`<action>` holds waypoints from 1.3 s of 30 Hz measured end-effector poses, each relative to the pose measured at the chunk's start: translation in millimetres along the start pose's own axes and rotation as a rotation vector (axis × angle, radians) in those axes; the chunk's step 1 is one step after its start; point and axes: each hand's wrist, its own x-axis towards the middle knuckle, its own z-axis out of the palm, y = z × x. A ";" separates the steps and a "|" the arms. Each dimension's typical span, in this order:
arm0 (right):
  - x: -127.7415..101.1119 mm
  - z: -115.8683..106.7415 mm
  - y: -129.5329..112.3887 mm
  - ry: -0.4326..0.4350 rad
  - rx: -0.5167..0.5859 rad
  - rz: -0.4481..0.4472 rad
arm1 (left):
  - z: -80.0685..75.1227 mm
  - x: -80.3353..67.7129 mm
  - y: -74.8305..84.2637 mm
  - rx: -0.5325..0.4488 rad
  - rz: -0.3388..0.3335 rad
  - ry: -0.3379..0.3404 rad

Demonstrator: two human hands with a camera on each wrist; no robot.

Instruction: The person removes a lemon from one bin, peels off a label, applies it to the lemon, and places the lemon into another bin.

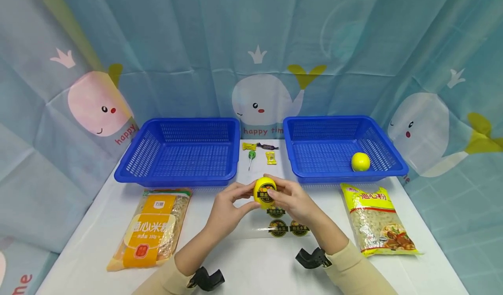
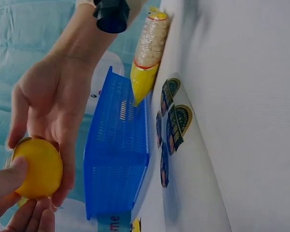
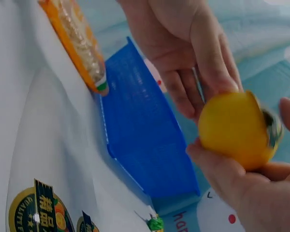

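Note:
Both hands hold a round yellow fruit [image 1: 259,185] between them, above the middle of the table. A black-and-gold round sticker [image 1: 267,193] faces the head camera on its side. My left hand [image 1: 232,203] grips the fruit from the left, thumb low on it. From the other side my right hand [image 1: 292,198] pinches it, thumb on the sticker and fingers behind. In the right wrist view, part of the sticker stands off the fruit [image 3: 229,128]. Below the hands lies a clear sheet [image 1: 249,230] with several matching stickers [image 1: 278,228].
Two blue baskets stand at the back; the right basket [image 1: 326,175] contains another yellow fruit [image 1: 360,161], the left basket [image 1: 188,179] shows none. Between them lie wrapped candies [image 1: 271,157] and a green lollipop [image 1: 252,155]. Pasta bags lie left [image 1: 151,229] and right [image 1: 379,220].

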 end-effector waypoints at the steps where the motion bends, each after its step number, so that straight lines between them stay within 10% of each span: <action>1: -0.6 -1.5 -0.1 -0.021 0.038 -0.002 | -1.3 0.9 -0.1 -0.030 -0.024 -0.014; 6: -0.9 -3.7 1.3 0.038 0.074 -0.011 | -4.4 3.6 -0.1 -0.104 -0.025 -0.064; 13: -2.4 -0.6 1.9 0.219 0.088 0.038 | 4.7 4.6 3.0 0.031 0.104 -0.094; 22: -7.3 -7.1 -4.2 0.150 -0.062 -0.008 | 10.6 4.5 3.2 0.045 0.104 0.007; 39: -61.0 -110.8 -45.2 0.440 -0.286 -0.083 | 3.0 4.5 2.0 0.060 -0.002 0.009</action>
